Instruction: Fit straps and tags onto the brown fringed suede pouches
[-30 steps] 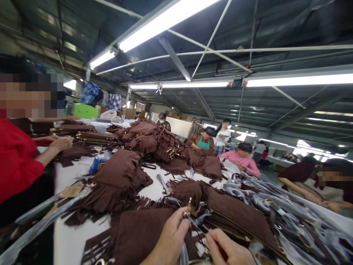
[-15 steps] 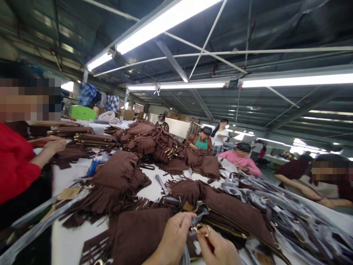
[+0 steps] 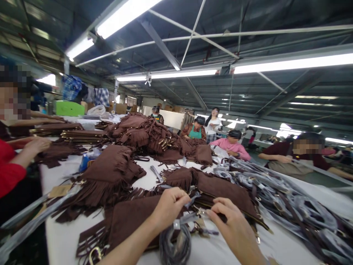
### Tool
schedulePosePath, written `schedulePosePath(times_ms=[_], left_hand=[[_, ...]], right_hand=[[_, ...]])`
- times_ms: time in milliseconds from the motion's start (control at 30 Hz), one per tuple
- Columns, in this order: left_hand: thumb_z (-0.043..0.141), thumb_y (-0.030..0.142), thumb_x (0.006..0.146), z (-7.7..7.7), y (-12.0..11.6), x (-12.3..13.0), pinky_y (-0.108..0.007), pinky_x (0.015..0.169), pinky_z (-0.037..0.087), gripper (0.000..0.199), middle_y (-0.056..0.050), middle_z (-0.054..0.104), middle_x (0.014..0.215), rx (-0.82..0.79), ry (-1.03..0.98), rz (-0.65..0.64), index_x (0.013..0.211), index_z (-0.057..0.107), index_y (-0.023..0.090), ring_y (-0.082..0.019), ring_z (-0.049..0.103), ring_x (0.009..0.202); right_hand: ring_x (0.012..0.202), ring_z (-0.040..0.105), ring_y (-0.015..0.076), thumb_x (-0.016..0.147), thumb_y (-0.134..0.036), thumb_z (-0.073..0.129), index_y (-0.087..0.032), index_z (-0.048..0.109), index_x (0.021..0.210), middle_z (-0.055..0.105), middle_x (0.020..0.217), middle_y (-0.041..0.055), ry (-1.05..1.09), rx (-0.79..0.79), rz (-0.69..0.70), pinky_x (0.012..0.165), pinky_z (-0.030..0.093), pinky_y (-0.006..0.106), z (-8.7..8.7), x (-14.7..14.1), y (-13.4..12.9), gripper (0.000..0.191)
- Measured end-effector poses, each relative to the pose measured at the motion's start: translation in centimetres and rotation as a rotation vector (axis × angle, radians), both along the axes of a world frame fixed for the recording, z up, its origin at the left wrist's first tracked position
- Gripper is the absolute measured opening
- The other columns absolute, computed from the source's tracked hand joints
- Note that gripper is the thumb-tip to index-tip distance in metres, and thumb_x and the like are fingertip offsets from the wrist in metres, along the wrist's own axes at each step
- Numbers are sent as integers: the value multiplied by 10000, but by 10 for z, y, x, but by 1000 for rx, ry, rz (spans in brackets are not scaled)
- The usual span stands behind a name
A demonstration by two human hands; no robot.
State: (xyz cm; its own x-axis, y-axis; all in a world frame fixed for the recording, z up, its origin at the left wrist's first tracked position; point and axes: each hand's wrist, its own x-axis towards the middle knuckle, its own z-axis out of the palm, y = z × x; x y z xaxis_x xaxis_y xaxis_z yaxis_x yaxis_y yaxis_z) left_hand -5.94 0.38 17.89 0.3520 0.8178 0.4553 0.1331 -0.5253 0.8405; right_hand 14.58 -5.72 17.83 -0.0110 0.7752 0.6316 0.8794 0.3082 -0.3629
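Head view: plastic film point(image 3: 194, 199) is pinched by the left hand point(image 3: 171, 203); the right hand point(image 3: 230, 221) is held narrow at a metal clasp point(image 3: 202, 212), though whether that is gripped cannot be told. Below them, a coiled strap point(image 3: 175, 254) is seen beside a fringed brown bag point(image 3: 132, 221).

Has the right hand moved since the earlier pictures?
Yes: judged against the zippered brown bag, the right hand has moved rightward and nearer to it.

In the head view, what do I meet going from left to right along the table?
Red sleeve, fringed brown bag, left hand, right hand, plastic-wrapped straps towards the right edge.
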Motion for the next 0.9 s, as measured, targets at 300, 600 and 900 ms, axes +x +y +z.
schedulePosePath(times_ms=[300,600,900], left_hand=[[539,238,882,26,-10,-5,-219,662,364,284,7,561,672,283,351,9,616,622,177,-135,529,699],[545,174,848,30,-12,4,-192,569,348,284,46,527,557,157,317,-100,565,546,160,-100,481,573],[577,142,855,64,-25,-14,-203,619,349,255,46,512,627,404,332,-165,601,556,162,-106,478,655]], right_hand=[[831,632,219,804,-469,625,-211,556,596,672,928,81,190,115,0,693,487,311,15,-9,-10,338],[467,522,110,747,-481,708,-203,534,633,563,555,-41,984,-245,374,443,445,223,18,-44,-24,348],[460,447,111,838,-454,573,-203,661,795,496,487,-58,499,-178,154,473,394,230,11,-54,-19,269]])
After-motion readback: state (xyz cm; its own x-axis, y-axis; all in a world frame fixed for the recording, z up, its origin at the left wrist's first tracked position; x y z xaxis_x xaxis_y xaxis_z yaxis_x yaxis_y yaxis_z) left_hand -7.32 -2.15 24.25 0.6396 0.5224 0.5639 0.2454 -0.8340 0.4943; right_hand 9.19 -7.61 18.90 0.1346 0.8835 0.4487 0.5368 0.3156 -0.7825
